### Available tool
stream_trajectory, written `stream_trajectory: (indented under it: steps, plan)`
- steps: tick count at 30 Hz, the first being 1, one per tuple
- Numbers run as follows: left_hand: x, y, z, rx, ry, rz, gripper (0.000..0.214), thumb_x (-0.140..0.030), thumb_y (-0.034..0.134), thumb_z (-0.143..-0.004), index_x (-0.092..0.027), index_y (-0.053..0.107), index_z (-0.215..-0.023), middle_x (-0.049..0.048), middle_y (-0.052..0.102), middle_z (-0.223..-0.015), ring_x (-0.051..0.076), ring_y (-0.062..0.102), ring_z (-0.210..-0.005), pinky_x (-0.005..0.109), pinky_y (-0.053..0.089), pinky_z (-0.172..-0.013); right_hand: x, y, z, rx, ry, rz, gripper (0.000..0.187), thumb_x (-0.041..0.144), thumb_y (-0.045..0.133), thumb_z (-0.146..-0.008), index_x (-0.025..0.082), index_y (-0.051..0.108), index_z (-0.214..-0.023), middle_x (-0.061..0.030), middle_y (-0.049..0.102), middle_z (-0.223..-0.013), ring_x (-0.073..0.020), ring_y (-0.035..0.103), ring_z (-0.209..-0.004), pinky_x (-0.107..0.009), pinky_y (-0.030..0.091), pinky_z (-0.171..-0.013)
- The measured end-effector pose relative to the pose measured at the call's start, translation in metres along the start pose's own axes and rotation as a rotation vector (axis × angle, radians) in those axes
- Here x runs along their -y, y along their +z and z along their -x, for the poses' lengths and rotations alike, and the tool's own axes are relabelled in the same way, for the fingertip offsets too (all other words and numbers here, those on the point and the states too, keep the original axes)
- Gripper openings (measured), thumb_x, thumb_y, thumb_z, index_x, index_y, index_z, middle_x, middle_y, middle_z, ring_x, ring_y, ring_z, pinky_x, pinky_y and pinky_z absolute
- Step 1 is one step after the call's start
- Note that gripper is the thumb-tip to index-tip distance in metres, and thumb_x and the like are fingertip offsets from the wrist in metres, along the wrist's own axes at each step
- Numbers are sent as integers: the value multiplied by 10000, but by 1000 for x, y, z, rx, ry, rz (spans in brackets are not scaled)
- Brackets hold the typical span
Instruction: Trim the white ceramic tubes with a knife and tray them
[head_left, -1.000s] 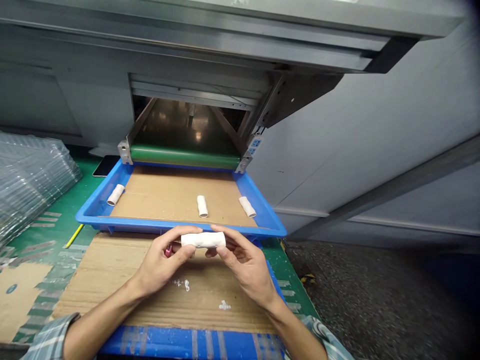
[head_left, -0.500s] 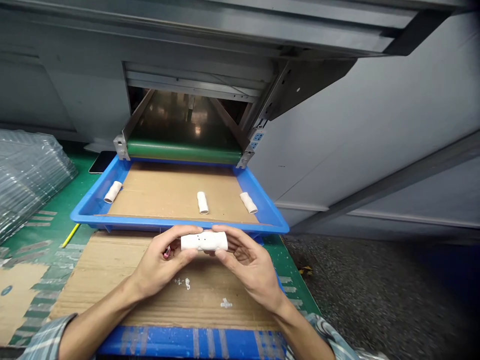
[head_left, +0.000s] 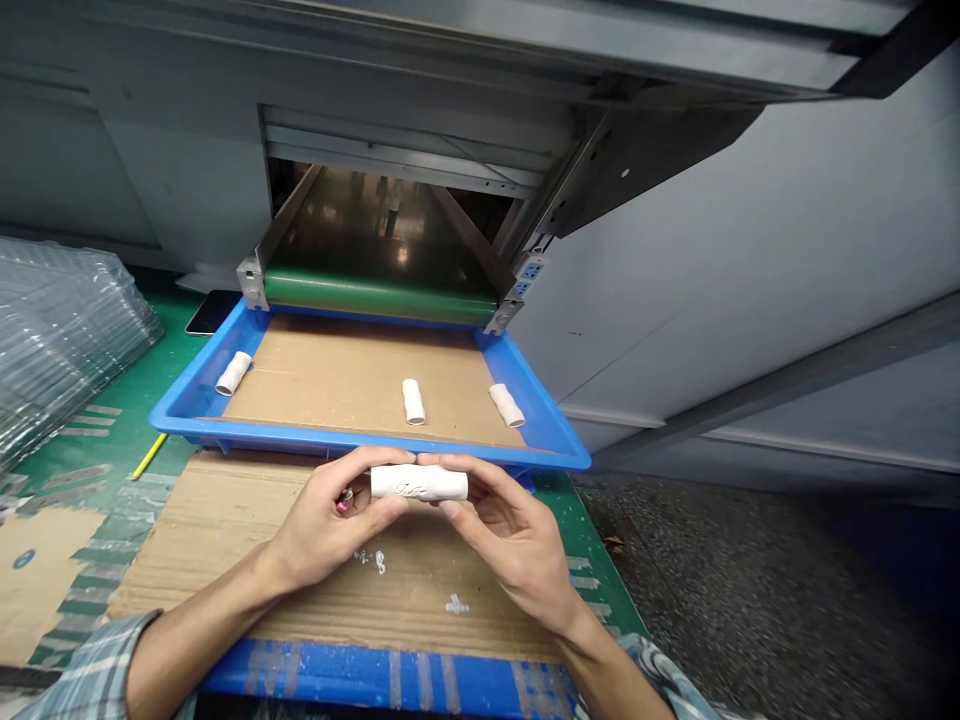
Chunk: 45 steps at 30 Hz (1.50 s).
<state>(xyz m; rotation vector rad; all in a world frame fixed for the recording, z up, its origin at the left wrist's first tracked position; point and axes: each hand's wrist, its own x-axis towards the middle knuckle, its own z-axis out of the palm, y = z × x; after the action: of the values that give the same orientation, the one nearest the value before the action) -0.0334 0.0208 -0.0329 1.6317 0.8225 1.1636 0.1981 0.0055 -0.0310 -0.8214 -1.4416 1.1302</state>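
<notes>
Between both hands I hold a white tube (head_left: 420,484) level, with raised marks that look like lettering on the side facing me. My left hand (head_left: 337,515) pinches its left part between thumb and fingers. A small pink item (head_left: 344,500) shows in the left palm, too small to make out. My right hand (head_left: 510,530) grips the right part the same way. Beyond my hands, a blue tray (head_left: 360,440) lined with cardboard holds three similar white tubes: one at the left (head_left: 234,373), one near the middle (head_left: 413,401), one at the right (head_left: 507,405).
A green conveyor belt (head_left: 382,290) ends over the tray's far side. Clear plastic trays (head_left: 67,340) are stacked at left, near a dark phone-like slab (head_left: 213,312) and a yellow stick (head_left: 149,456). White scraps (head_left: 456,604) lie on the cardboard sheet (head_left: 300,610) beneath my hands.
The tube has been rolled in my fingers: small dark holes faced me before, raised marks face me now. Both hands still hold it. The view has shifted slightly.
</notes>
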Motion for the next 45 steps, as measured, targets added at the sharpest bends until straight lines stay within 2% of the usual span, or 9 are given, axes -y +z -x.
stream_trajectory:
  steps: [4, 6, 10, 16, 22, 29, 34, 41, 45]
  plan:
    - [-1, 0, 1, -2, 9, -3, 305, -329, 786, -1023, -260, 758, -1318, 41, 822, -1250, 173, 772, -1093, 246, 602, -914, 0, 0, 0, 1, -22, 12, 313, 267, 753, -1051, 389, 777, -1338, -9, 796, -1355, -162, 752, -1277, -230, 628, -1092]
    - [-1, 0, 1, -5, 41, -1, 306, -306, 789, -1023, -271, 761, -1325, 35, 821, -1271, 164, 775, -1110, 237, 600, -938, 1, 1, 1, 0, 7, -9, 329, 281, 749, -1056, 389, 761, -1366, -16, 790, -1374, -168, 759, -1261, -237, 644, -1067]
    - [-1, 0, -1, -1, 92, -33, 323, -267, 787, -1027, -311, 759, -1346, 16, 816, -1292, 144, 768, -1130, 222, 584, -984, 3, 2, 2, 34, 79, -91, 351, 302, 725, -1076, 394, 722, -1414, -32, 781, -1398, -159, 816, -1076, -272, 688, -988]
    - [1, -2, 0, 14, 157, -127, 337, -283, 749, -1055, -342, 740, -1387, 21, 817, -1202, 121, 715, -914, 192, 552, -762, 8, 2, 1, 10, 71, -108, 286, 319, 736, -1062, 301, 758, -1347, -81, 788, -1368, -191, 809, -1051, -316, 696, -940]
    - [-1, -1, 0, 9, 275, -191, 325, -250, 702, -1079, -274, 749, -1400, 10, 716, -933, 105, 624, -768, 187, 519, -693, 14, 2, 0, 22, 115, -152, 259, 378, 718, -1067, 296, 770, -1308, -83, 784, -1366, -144, 753, -823, -297, 661, -806]
    - [-3, 2, 1, 10, 360, -246, 421, -112, 678, -1063, -259, 712, -1456, 17, 702, -992, 86, 646, -789, 166, 553, -714, 12, 3, 1, 2, 99, -201, 201, 380, 730, -1055, 288, 791, -1223, -81, 788, -1330, -144, 706, -816, -293, 636, -781]
    - [-3, 4, 4, 22, 405, -305, 460, -95, 662, -1068, -261, 679, -1497, 44, 732, -1070, 98, 723, -896, 174, 592, -808, 10, 4, 1, 16, 58, -239, 175, 340, 695, -1072, 301, 790, -1214, -72, 787, -1303, -177, 730, -1023, -263, 629, -787]
    - [-4, 3, 6, 37, 461, -420, 454, -122, 628, -1093, -263, 644, -1525, 73, 761, -1103, 128, 763, -927, 201, 621, -784, 10, 5, 4, -18, 70, -211, 163, 379, 712, -1049, 265, 783, -1141, -96, 794, -1251, -200, 732, -975, -291, 623, -742]
    - [-3, 2, 7, 40, 469, -446, 458, -135, 615, -1100, -271, 636, -1537, 77, 766, -1098, 144, 773, -921, 227, 643, -781, 9, 4, 5, -11, 45, -225, 147, 364, 708, -1055, 290, 790, -1152, -80, 796, -1250, -192, 726, -976, -286, 616, -740]
